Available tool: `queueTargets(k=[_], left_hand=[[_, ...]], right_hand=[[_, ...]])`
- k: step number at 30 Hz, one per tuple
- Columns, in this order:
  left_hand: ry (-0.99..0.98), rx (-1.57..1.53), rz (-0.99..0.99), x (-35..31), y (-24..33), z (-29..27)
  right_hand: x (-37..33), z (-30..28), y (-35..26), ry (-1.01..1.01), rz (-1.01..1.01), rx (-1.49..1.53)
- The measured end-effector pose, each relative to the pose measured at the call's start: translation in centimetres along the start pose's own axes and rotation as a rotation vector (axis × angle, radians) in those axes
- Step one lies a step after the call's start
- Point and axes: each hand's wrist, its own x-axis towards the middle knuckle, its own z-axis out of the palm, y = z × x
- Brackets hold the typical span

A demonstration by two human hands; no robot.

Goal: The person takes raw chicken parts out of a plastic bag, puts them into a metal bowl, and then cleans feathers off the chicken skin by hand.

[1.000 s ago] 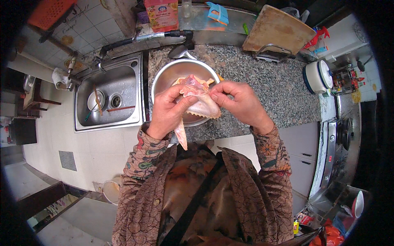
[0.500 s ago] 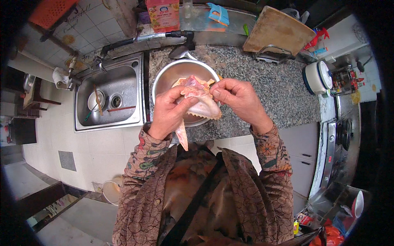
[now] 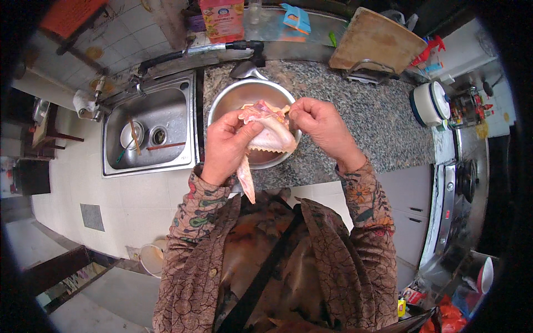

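My left hand (image 3: 226,145) is closed round a raw chicken wing (image 3: 271,133), thumb on its pale skin. The wing is held above a metal bowl (image 3: 217,105) on the counter. Its pink cut end faces away from me, and the narrow tip hangs below my left hand toward me. A scalloped skin edge runs along its near side. My right hand (image 3: 321,129) is pinched together at the wing's upper right end, by a flap of skin. What lies between those fingertips is too small to make out.
Left of the bowl is a steel sink (image 3: 150,102) holding a white bowl (image 3: 132,135) and chopsticks. A ladle (image 3: 247,70) lies behind the metal bowl. Farther right stand a wooden cutting board (image 3: 377,41) in a rack and a white cooker (image 3: 430,104). The granite counter (image 3: 355,122) extends rightward.
The wing has turned in my left hand, so its scalloped edge now runs along the near side. My right hand has shifted slightly up, its fingertips a little farther from the wing's middle.
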Motion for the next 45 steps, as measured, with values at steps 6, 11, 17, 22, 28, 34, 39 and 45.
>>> queueTargets(k=[6,11,17,22,28,34,39,45], left_hand=[[0.049,0.017,-0.022,-0.2,0.8,-0.3],[0.097,-0.014,-0.023,-0.1,0.5,-0.7],[0.131,-0.051,-0.02,-0.2,1.0,-0.8],[0.19,0.078,0.019,-0.4,1.5,-0.8],[0.269,0.222,0.121,-0.9,1.9,-0.3],[0.288,0.226,0.177,-1.1,1.5,-0.4],[0.292,0.158,0.196,-1.3,0.9,-0.2],[0.296,0.13,0.194,-1.1,0.6,-0.6]], right_hand=[[-1.5,-0.1,-1.5,0.047,-0.119,-0.147],[-2.3,0.8,-1.8,0.223,-0.741,-0.746],[-2.5,2.2,-1.4,0.289,-0.904,-0.914],[-2.3,2.9,-0.9,0.338,-0.937,-0.999],[-2.2,4.3,-0.9,0.415,-0.852,-0.918],[-1.6,5.4,-0.2,0.511,-0.761,-0.867],[-1.0,5.7,0.0,0.527,-0.778,-0.862],[-1.5,5.2,0.1,0.373,-0.706,-0.704]])
